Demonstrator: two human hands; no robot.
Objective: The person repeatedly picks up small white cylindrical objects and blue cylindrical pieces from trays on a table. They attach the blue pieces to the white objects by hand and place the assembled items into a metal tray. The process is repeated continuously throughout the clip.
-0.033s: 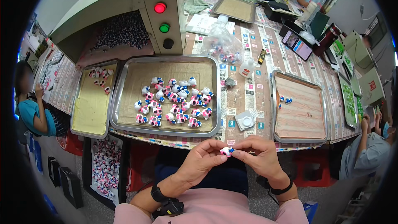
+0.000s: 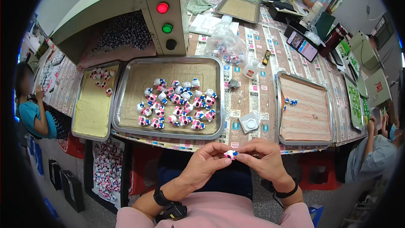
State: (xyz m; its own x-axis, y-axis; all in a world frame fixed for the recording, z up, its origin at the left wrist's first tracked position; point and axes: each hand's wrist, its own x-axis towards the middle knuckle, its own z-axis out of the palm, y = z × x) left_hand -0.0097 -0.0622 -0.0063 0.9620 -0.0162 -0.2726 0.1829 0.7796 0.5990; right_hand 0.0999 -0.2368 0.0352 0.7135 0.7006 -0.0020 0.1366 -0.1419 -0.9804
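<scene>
Just in front of the table's near edge, my left hand (image 2: 205, 161) and my right hand (image 2: 263, 158) pinch one small figurine (image 2: 230, 155) between thumbs and fingers. It is white with pink and blue parts, and the fingertips hide some of it. Ahead and to the left, a large metal tray (image 2: 168, 134) lined with tan cloth bears several similar white, pink and blue figurines (image 2: 184, 120). A tray with pink cloth (image 2: 304, 122) lies to the right, with a few small blue pieces (image 2: 291, 101) on it.
A yellow-lined tray (image 2: 89, 118) stands at the left, below a machine (image 2: 165, 17) with red and green lights. Beyond my hands are a white bottle (image 2: 251, 69), a small white dish (image 2: 249, 122) and a propped phone (image 2: 302, 46). Other people sit around the table.
</scene>
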